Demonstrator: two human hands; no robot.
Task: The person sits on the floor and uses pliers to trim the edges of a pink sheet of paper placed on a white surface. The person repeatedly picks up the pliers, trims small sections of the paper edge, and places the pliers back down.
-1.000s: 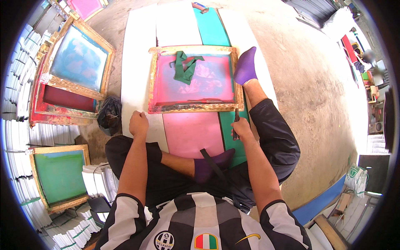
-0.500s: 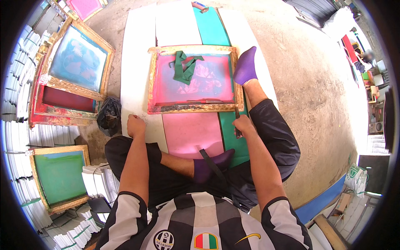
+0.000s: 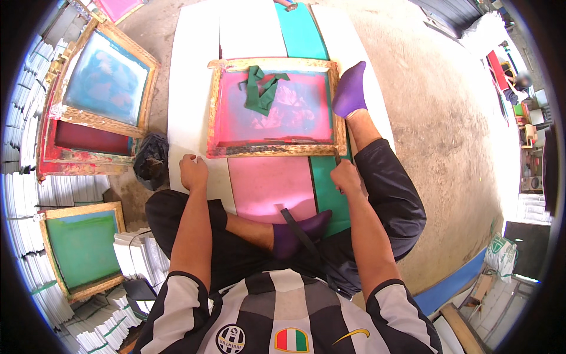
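A wooden-framed printing screen (image 3: 277, 150) lies flat in front of me, its mesh tinted pink and blue with a pale motif. On the mesh rests a crumpled strip of green cloth (image 3: 259, 101). My right hand (image 3: 346, 176) is closed round a narrow dark tool (image 3: 336, 154), whose thin end points up to the frame's near right corner; whether it is a knife or a scraper I cannot tell. My left hand (image 3: 193, 172), fingers curled, rests on the white board (image 3: 188, 118) left of the frame's near corner. What its fingers hold, if anything, is hidden.
My purple-socked foot (image 3: 351, 88) lies against the frame's right side. Pink (image 3: 268, 183) and green panels run beneath it. On the left stand more screens (image 3: 106, 82), a black plastic bag (image 3: 152, 162) and stacked white paper (image 3: 138, 253). Another person (image 3: 517, 91) is far right.
My right hand has shifted slightly up along the tool toward the frame's corner, covering its handle. My left hand's fingers have moved a little. The view has tilted slightly.
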